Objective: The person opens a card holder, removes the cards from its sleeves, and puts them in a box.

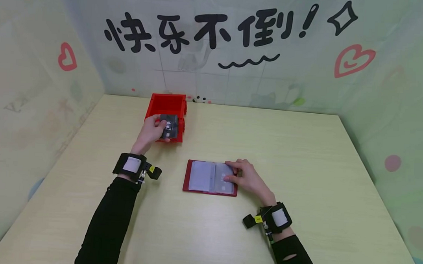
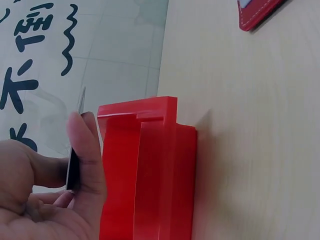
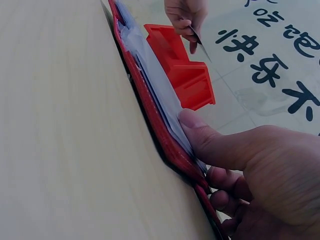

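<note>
My left hand [image 1: 154, 130] pinches a dark VIP card [image 1: 169, 126] over the front of a red plastic box [image 1: 167, 105] at the table's far left. In the left wrist view the card [image 2: 73, 165] shows edge-on between thumb and finger beside the red box [image 2: 150, 170]. A red card holder [image 1: 209, 178] lies open on the table, its clear sleeves facing up. My right hand [image 1: 246, 177] rests on its right page with the fingers bent and the thumb on the sleeves. The right wrist view shows that thumb [image 3: 210, 137] pressing the holder [image 3: 150, 100].
The light wooden table [image 1: 302, 159] is walled by decorated panels at the back and both sides. Each wrist wears a black camera strap [image 1: 132, 166]. A corner of the red holder [image 2: 257, 12] shows in the left wrist view.
</note>
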Demonstrator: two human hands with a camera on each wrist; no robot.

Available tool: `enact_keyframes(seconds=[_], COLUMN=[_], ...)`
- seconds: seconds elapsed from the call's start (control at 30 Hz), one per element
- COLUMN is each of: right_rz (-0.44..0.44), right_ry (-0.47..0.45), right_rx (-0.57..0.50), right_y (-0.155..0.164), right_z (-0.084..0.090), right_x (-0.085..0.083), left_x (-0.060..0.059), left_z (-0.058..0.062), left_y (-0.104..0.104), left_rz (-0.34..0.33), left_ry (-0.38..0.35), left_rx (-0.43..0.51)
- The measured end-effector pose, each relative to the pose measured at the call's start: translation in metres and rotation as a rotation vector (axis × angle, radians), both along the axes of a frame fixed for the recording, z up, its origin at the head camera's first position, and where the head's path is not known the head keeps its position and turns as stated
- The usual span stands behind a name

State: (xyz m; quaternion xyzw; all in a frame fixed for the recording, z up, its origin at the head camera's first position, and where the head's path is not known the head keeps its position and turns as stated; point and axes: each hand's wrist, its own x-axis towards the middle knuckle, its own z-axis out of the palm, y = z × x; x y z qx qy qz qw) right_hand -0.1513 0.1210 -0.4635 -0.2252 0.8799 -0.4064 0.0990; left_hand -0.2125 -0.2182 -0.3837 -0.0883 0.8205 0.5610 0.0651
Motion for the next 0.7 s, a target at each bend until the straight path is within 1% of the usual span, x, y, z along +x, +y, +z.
enact_keyframes(seconds=[0.13, 0.2, 0.27, 0.43, 0.5, 0.6, 0.7], right_rz=[-0.002, 0.0, 0.001, -0.003, -0.005, -0.005, -0.008], right_ry=[-0.003, -0.002, 0.001, -0.002, -0.007, -0.003, -0.008], right_rx=[-0.001, -0.003, -0.003, -0.001, 0.001, 0.007, 0.005], right_y=[0.0, 0.0, 0.0, 0.0, 0.0, 0.001, 0.001], right_z=[0.001, 0.002, 0.002, 0.002, 0.002, 0.0, -0.001], right_x=[0.0, 0.0, 0.001, 0.001, 0.001, 0.0, -0.001], left_x=[-0.01, -0.015, -0.02, -0.031, -0.034, -0.038, -0.042], left_z=[0.003, 0.003, 0.003, -0.001, -0.004, -0.006, -0.008], left_y=[-0.003, -0.003, -0.003, 0.002, 0.004, 0.008, 0.012], left_rz=[0.009, 0.012, 0.016, 0.042, 0.06, 0.092, 0.141], left_ry=[0.011, 0.017, 0.026, 0.077, 0.092, 0.104, 0.106], left_rx=[-0.013, -0.038, -0.085, -0.296, -0.364, -0.409, -0.404])
